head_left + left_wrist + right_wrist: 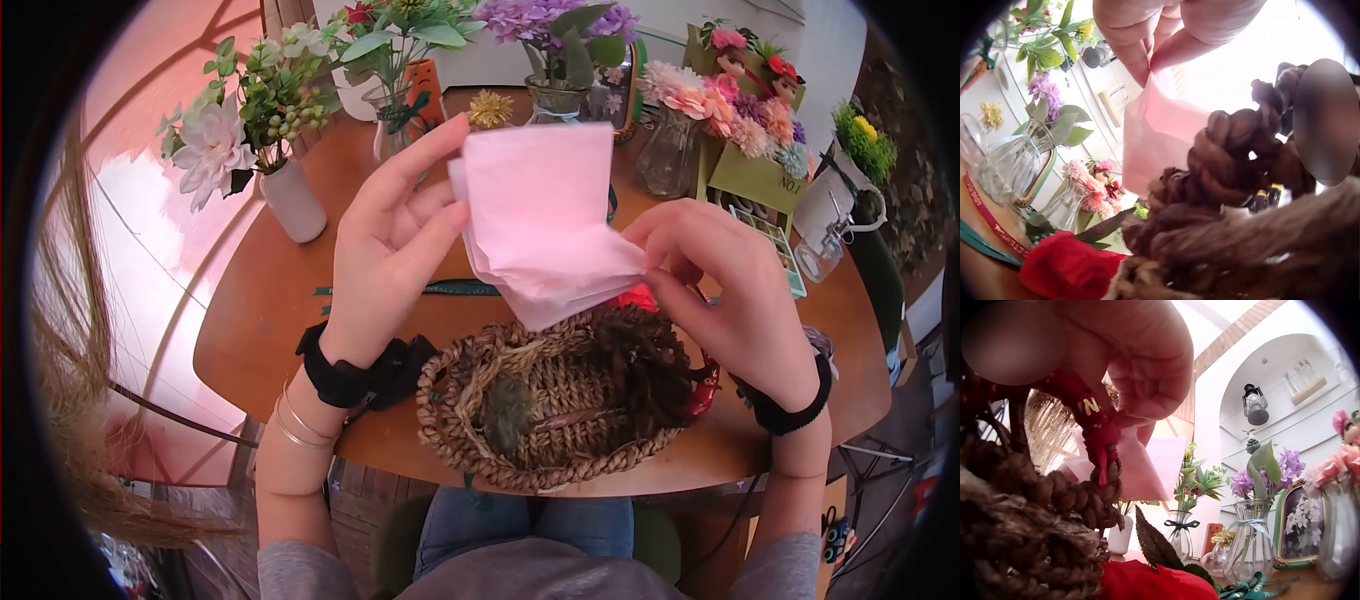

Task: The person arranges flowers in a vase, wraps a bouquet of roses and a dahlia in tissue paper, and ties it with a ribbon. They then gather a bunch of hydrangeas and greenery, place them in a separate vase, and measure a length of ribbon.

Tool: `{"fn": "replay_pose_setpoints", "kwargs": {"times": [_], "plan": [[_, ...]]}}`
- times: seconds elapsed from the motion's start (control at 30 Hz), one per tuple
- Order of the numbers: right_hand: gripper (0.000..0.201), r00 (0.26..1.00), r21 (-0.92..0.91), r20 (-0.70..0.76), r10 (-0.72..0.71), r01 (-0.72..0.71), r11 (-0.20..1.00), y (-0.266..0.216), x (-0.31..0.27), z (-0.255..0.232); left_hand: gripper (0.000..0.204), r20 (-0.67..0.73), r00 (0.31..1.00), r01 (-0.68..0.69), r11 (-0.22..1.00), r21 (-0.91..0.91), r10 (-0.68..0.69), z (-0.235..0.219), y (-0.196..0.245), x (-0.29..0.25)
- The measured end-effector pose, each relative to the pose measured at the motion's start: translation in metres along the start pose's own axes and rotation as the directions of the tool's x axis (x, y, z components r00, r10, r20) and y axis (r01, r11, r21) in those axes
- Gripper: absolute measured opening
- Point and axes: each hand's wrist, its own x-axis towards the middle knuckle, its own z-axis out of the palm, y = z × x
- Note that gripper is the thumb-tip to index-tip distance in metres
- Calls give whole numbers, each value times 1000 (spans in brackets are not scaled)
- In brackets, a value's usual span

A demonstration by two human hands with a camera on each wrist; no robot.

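My left hand [395,240] pinches the left edge of a folded sheet of pink tissue paper [540,185]; the left wrist view shows its fingertips drawn together on the tissue paper [1163,137]. My right hand [725,280] pinches the lower right corner between thumb and fingers. The layers spread a little at the bottom. Below the hands a woven brown basket [450,460] sits near the table's front edge, with a greenish tuft [508,415] and dark brown fibres [655,360] inside. A red rose [1069,265] lies just beyond the basket.
A white vase [295,205] of flowers stands at the back left of the wooden table [260,310]. Glass vases [665,165] and a green flower box [750,185] line the back and right. A dark green ribbon [460,287] lies behind the basket.
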Motion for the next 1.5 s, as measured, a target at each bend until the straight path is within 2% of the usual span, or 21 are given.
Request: {"fn": "replay_pose_setpoints", "kwargs": {"times": [0.17,0.27,0.33,0.37,0.47,0.53,0.6,0.63,0.73,0.8,0.83,0.87,0.93,1.0,1.07,1.1,1.17,1.3,1.37,1.43,1.5], "plan": [[22,999,40,17,32,-33,999,-2,2,3,46,-44,992,116,988,-100,-121,0,2,1],[29,999,-60,50,-16,19,998,-2,2,4,43,-87,980,167,978,-126,-179,-4,3,1],[32,981,-47,160,-111,120,992,1,2,3,41,-107,973,194,973,-123,-207,-5,3,0],[32,981,-46,161,-112,120,992,0,2,1,37,-109,975,180,977,-113,-193,-5,3,0],[33,963,119,223,-154,130,984,-5,5,-5,28,-119,982,137,987,-81,-146,-4,-2,-2],[38,990,121,107,-95,82,989,-8,8,-7,23,-129,985,105,993,-54,-111,-3,-2,-3],[40,995,69,72,-65,60,996,-13,17,-4,15,-124,991,51,999,-15,-53,0,-1,-4],[42,990,26,23,-137,137,990,-18,23,0,12,-128,991,36,999,-2,-36,2,0,-3],[41,974,-72,40,-223,225,972,-25,39,3,11,-88,996,-22,999,35,25,0,-3,-5],[33,920,-264,213,-328,377,888,-23,44,4,11,-90,995,-34,998,53,39,-2,-4,-5],[23,941,-255,171,-291,328,910,-25,44,5,11,-98,994,-50,996,78,58,-3,-3,-4],[23,942,-261,174,-288,326,909,-27,42,5,11,-97,993,-53,996,72,60,-4,-3,-4],[19,979,-248,97,-180,198,948,-28,39,1,11,-130,991,-23,1000,-17,21,-7,-3,-3],[19,987,-130,-17,-158,155,979,-19,35,-2,13,-142,990,-25,999,-21,22,-11,-5,-1],[16,988,-32,-141,-60,56,998,-11,29,-7,16,-217,976,4,996,-86,-23,-12,-5,2],[16,988,-37,-140,-62,57,998,-4,25,-9,18,-212,976,19,992,-124,-45,-15,-6,2],[15,986,206,-152,64,-31,978,14,20,-10,18,-214,976,20,991,-136,-49,-15,-12,4],[11,991,150,-88,103,-89,985,32,19,-9,20,-204,972,88,986,-142,-116,-17,-20,3],[11,989,250,-43,145,-130,960,34,22,-11,21,-202,969,117,983,-139,-144,-22,-25,4],[14,985,260,-62,159,-138,956,36,25,-11,24,-156,955,225,959,-174,-252,-29,-31,5],[16,982,272,-81,172,-144,952,37,27,-9,25,-148,958,218,959,-179,-246,-26,-31,5]]}}
